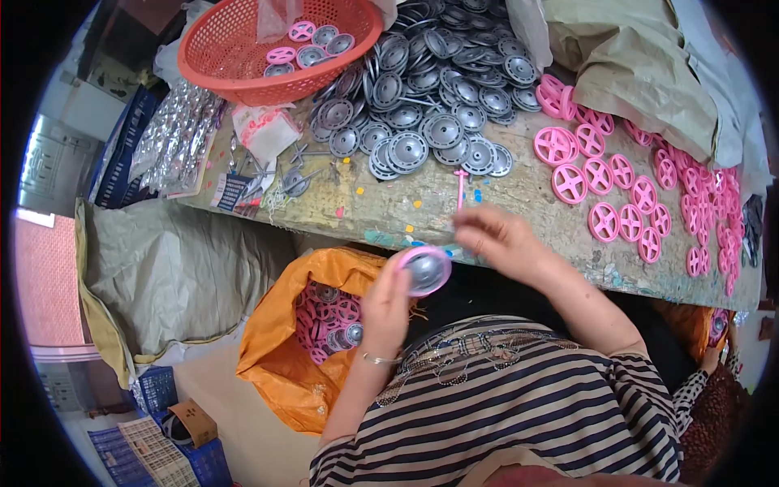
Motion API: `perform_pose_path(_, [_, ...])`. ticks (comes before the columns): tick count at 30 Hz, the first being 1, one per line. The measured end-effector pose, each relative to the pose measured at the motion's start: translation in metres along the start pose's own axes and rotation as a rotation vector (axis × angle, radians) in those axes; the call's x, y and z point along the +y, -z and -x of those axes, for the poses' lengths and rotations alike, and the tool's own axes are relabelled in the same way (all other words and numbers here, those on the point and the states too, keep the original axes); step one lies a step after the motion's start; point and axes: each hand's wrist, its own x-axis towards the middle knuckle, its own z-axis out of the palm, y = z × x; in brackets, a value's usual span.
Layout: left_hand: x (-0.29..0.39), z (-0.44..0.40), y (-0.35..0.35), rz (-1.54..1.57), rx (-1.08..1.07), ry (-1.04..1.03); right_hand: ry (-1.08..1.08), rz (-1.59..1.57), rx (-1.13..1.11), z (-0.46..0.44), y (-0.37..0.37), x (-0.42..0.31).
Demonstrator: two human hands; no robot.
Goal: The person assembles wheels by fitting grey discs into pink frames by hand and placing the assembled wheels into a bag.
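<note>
My left hand [386, 304] is closed on the edge of a wheel [428, 273] with a pink rim and a grey, disc-shaped middle, held just off the table's front edge. My right hand [505, 243] is close by on the right, its fingers curled and blurred; whatever they may pinch is hidden. Just beyond those fingertips a thin pink T-headed stick [461, 187] shows against the tabletop. A large heap of grey wheel discs [442, 130] covers the middle of the table. Pink spoked wheel rings [599, 176] are spread over its right side.
A red-orange basket [235, 88] with several wheels stands at the back left of the worn table [389, 203]. Below, an orange sack [268, 357] holds pink and grey wheels. Silver plastic packets [174, 142] lie at left. Another person's sleeve [690, 398] shows at lower right.
</note>
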Motion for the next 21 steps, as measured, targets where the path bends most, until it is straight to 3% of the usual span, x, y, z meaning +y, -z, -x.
perform_pose_path(4, [-0.018, 0.032, 0.068, -0.377, 0.268, -0.120, 0.079, 0.264, 0.297, -0.033, 0.049, 0.008])
perform_pose_path(5, [-0.025, 0.040, 0.084, -0.471, 0.274, -0.068, 0.270, 0.491, 0.389, -0.042, 0.060, 0.023])
perform_pose_path(8, [-0.053, 0.054, 0.115, -0.917, 0.283, -0.060, 0.406, 1.023, 0.659, -0.057, 0.092, 0.039])
perform_pose_path(9, [-0.058, 0.055, 0.119, -1.095, 0.284, -0.077, 0.352, 1.079, 0.672, -0.053, 0.100, 0.045])
perform_pose_path(11, [-0.048, 0.052, 0.112, -0.934, 0.328, -0.034, 0.251, 1.190, 0.699, -0.050, 0.116, 0.054])
perform_pose_path(12, [-0.043, 0.052, 0.106, -0.852, 0.345, -0.009, 0.257, 1.173, 0.667, -0.049, 0.121, 0.056])
perform_pose_path(18, [-0.029, 0.022, 0.064, -0.696, 0.135, -0.365, 0.280, 0.886, 0.670, -0.051, 0.146, 0.064])
perform_pose_path(19, [-0.017, 0.017, 0.055, -0.672, 0.092, -0.351, 0.267, 0.749, 0.681, -0.050, 0.149, 0.059])
perform_pose_path(21, [-0.006, 0.009, 0.036, -0.387, -0.021, -0.120, 0.162, 0.440, 0.653, -0.040, 0.141, 0.032])
